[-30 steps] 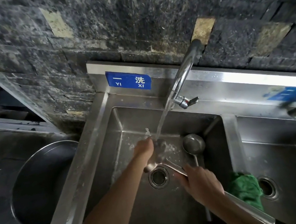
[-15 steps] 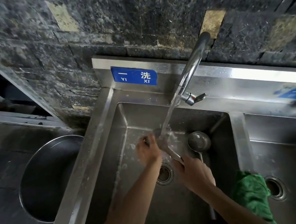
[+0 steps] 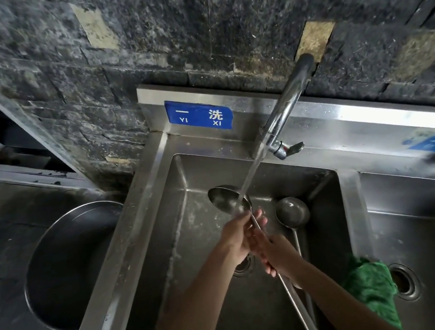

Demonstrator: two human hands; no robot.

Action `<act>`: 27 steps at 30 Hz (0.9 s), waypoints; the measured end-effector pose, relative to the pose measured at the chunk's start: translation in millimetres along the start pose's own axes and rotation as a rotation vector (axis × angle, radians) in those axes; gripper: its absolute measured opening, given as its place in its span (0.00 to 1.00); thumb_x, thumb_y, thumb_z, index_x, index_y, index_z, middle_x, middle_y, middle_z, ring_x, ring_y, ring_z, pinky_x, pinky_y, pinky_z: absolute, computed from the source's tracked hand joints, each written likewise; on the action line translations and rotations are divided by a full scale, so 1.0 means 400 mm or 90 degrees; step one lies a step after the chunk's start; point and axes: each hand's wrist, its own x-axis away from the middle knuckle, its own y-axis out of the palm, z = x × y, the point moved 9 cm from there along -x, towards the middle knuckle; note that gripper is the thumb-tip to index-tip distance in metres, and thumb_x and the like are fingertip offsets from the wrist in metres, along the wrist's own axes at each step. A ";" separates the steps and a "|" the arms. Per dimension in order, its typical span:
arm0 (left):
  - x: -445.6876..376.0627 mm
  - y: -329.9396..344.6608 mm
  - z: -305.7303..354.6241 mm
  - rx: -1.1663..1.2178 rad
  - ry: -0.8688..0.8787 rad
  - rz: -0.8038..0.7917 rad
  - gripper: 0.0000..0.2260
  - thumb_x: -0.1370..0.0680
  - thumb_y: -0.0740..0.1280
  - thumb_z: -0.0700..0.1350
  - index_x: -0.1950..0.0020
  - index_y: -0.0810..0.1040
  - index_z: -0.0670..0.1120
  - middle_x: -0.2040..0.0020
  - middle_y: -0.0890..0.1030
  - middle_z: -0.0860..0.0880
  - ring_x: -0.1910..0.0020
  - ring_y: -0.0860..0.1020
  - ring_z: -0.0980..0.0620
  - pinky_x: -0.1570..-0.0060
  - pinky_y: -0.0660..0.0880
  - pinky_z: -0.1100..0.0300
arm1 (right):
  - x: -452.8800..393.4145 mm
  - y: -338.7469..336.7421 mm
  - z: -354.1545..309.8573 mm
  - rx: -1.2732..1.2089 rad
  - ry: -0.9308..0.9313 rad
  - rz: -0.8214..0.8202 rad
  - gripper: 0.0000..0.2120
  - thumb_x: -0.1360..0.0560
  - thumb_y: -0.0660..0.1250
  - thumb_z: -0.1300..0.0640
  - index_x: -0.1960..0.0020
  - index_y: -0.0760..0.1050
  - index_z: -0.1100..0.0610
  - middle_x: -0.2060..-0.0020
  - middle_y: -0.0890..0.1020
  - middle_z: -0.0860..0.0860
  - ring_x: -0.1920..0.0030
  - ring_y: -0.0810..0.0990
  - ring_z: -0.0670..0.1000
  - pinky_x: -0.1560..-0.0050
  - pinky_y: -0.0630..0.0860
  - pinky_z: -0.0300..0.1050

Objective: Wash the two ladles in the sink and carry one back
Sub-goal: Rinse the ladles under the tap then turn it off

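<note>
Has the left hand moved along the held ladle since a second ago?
Yes. The left hand was over the ladle's bowl under the stream; now it grips the handle nearer the drain, leaving the bowl uncovered.

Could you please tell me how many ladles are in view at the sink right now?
2. One ladle is held under the running water, its handle gripped by the right hand and left hand. The second ladle lies in the basin, right of it.
</note>
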 end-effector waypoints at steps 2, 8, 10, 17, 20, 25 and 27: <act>-0.002 -0.025 -0.041 -0.018 -0.043 0.029 0.10 0.21 0.68 0.45 0.45 0.83 0.40 0.50 0.86 0.45 0.60 0.84 0.49 0.64 0.77 0.56 | 0.015 0.013 0.028 -0.090 0.057 -0.046 0.31 0.16 0.54 0.40 0.56 0.79 0.66 0.76 0.74 0.52 0.78 0.71 0.47 0.78 0.67 0.40; -0.025 -0.103 -0.090 -0.073 -0.077 0.077 0.11 0.23 0.70 0.44 0.66 0.82 0.44 0.66 0.83 0.49 0.70 0.79 0.51 0.72 0.71 0.61 | 0.049 0.076 0.066 -0.210 0.170 -0.183 0.32 0.20 0.54 0.32 0.51 0.78 0.61 0.65 0.78 0.57 0.74 0.76 0.47 0.76 0.72 0.36; -0.027 -0.123 -0.083 -0.094 -0.060 0.098 0.12 0.23 0.71 0.42 0.67 0.82 0.43 0.66 0.83 0.48 0.67 0.80 0.50 0.63 0.76 0.58 | 0.057 0.095 0.069 -0.246 0.184 -0.187 0.31 0.20 0.55 0.32 0.49 0.77 0.60 0.60 0.78 0.58 0.72 0.78 0.48 0.75 0.74 0.36; -0.010 -0.164 -0.007 -0.215 0.048 0.210 0.09 0.27 0.73 0.33 0.48 0.80 0.35 0.61 0.84 0.41 0.67 0.82 0.48 0.70 0.80 0.58 | 0.074 0.128 0.094 -0.207 0.232 -0.160 0.16 0.16 0.60 0.49 0.46 0.75 0.63 0.70 0.75 0.53 0.71 0.81 0.50 0.69 0.79 0.40; -0.008 -0.200 0.033 -0.257 0.069 0.268 0.14 0.28 0.73 0.30 0.44 0.78 0.32 0.55 0.84 0.37 0.68 0.82 0.48 0.75 0.78 0.61 | 0.090 0.141 0.096 -0.175 0.226 -0.171 0.12 0.17 0.62 0.55 0.44 0.74 0.65 0.70 0.76 0.54 0.71 0.81 0.50 0.68 0.80 0.41; 0.003 -0.262 0.097 -0.258 0.088 0.313 0.17 0.29 0.74 0.31 0.42 0.75 0.36 0.55 0.83 0.39 0.69 0.78 0.51 0.72 0.77 0.62 | 0.069 0.164 0.083 0.080 0.102 -0.068 0.10 0.18 0.63 0.54 0.54 0.75 0.57 0.72 0.76 0.49 0.76 0.72 0.44 0.73 0.72 0.38; 0.012 -0.264 0.115 -0.270 0.102 0.304 0.14 0.29 0.73 0.32 0.46 0.77 0.38 0.64 0.80 0.43 0.73 0.76 0.52 0.72 0.75 0.61 | 0.054 0.194 0.066 0.083 0.063 -0.036 0.10 0.19 0.64 0.53 0.54 0.78 0.58 0.70 0.77 0.49 0.76 0.74 0.44 0.73 0.74 0.38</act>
